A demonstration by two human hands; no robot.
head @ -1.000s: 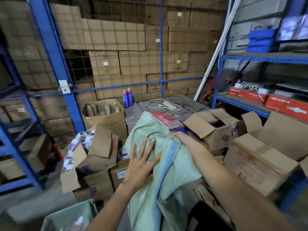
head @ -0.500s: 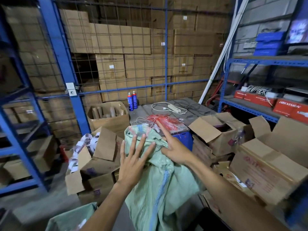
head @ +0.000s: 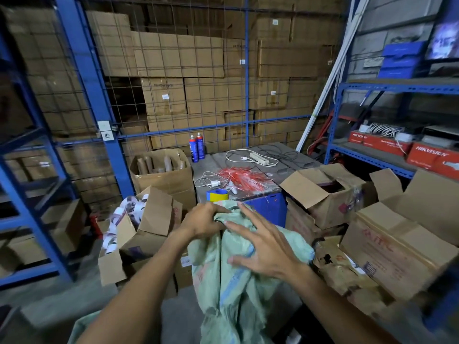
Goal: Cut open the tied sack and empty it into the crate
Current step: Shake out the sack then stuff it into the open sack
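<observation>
A pale green woven sack (head: 233,289) with a blue stripe hangs limp and crumpled in front of me, lower centre. My left hand (head: 202,223) is closed on the bunched top of the sack. My right hand (head: 263,249) lies on the upper right of the cloth with its fingers spread, pressing it. The bottom of the sack runs out of view at the lower edge. I see no crate clearly; a dark object at the lower right edge is mostly hidden.
Open cardboard boxes (head: 320,192) crowd both sides of the sack. Behind it stands a blue table (head: 270,207) with red strings (head: 242,177), a tape roll (head: 216,195), a power strip and spray cans (head: 196,150). Blue shelving flanks left and right. Another green sack (head: 84,326) lies lower left.
The sack has sunk lower and collapsed. My left hand went from flat on the cloth to gripping its top. My right hand slid down onto the sack's right side.
</observation>
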